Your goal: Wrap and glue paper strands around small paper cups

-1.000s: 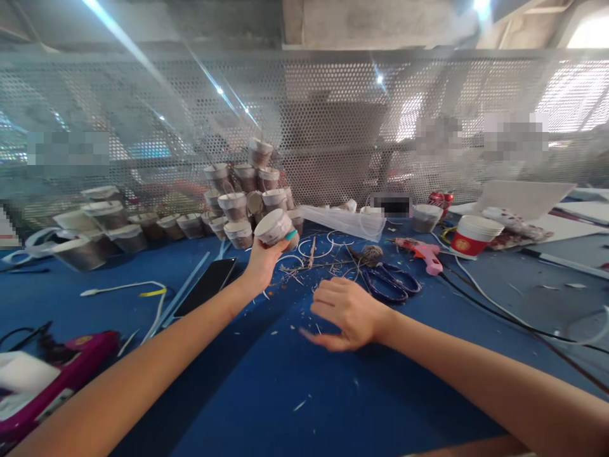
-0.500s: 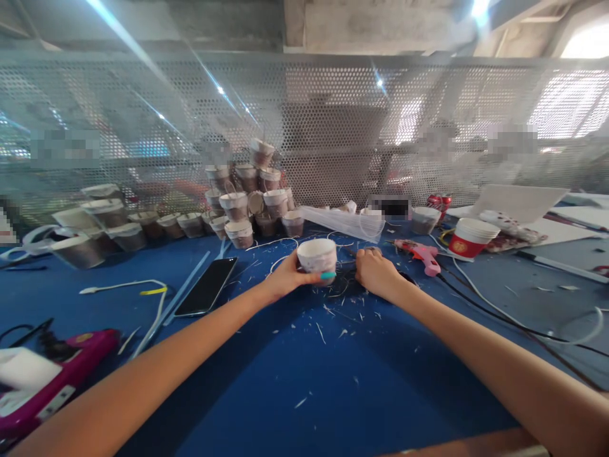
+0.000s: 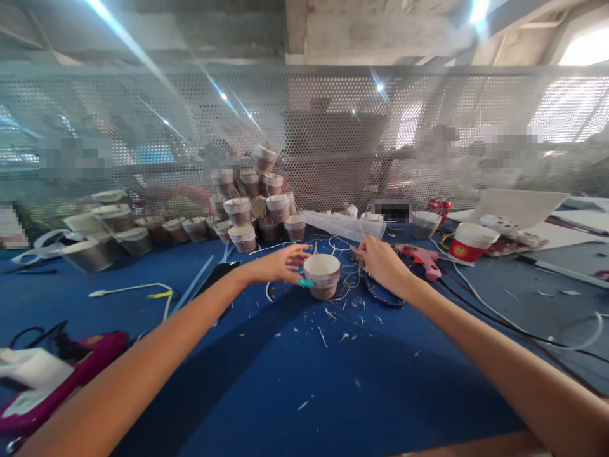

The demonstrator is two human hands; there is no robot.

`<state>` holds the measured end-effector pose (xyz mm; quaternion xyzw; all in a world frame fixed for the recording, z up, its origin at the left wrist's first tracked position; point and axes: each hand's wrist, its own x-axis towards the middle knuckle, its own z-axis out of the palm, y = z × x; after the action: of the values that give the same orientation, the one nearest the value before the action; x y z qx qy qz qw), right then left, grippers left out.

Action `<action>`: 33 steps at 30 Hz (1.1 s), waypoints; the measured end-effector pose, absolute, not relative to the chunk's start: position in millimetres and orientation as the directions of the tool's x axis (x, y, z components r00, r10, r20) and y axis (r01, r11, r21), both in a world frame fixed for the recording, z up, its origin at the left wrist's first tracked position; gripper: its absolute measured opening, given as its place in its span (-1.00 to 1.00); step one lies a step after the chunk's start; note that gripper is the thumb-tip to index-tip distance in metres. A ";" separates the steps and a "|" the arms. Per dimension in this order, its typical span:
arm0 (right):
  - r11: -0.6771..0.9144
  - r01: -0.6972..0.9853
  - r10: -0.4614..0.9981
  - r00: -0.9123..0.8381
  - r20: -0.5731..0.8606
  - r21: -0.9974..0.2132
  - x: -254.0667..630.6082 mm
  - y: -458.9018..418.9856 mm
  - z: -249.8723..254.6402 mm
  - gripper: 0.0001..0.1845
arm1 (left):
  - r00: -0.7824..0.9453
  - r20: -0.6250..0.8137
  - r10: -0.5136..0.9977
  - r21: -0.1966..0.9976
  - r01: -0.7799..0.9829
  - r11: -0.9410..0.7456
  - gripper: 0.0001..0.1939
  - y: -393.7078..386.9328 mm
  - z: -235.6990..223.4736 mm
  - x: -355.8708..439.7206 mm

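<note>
A small pot point(image 3: 322, 279) with a pale rim and brownish lower part stands upright on the blue tabletop in front of me. At its left side is my left hand point(image 3: 283, 263), fingers spread; the teal-nailed thumb overlaps the pot's wall, and I cannot tell whether it touches. My right hand point(image 3: 378, 257) is closed to the right of the pot, around a thin object whose narrow end points left; its kind is hidden. Beneath that hand lies a dark loop point(image 3: 383, 297), perhaps part of a tool. Thin cord point(image 3: 349, 279) curls between pot and right hand.
Similar pots point(image 3: 238, 211) are stacked at the back left. A phone point(image 3: 221, 279) lies partly behind my left forearm. To the right are a pink glue gun point(image 3: 423, 259) with its cable and red-and-white paper cups point(image 3: 471, 243). A magenta power strip point(image 3: 90, 362) sits front left.
My left hand has let go of the pot, which now stands lower on the table, and its fingers have spread leftward. My right hand has lifted slightly, uncovering the dark loop.
</note>
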<state>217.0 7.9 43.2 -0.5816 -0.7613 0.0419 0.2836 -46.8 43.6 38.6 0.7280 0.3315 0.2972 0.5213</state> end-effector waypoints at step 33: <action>0.497 0.643 0.770 -0.637 -0.046 -0.583 276.9 38.4 158.6 -0.75 | 0.342 0.327 0.881 0.507 0.723 -0.469 -0.77 71.6 122.8 -53.5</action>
<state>276.9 38.4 158.6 -0.4116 -0.8581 0.2864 0.1108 -53.5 71.6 122.8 0.8076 0.4964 0.2871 0.1375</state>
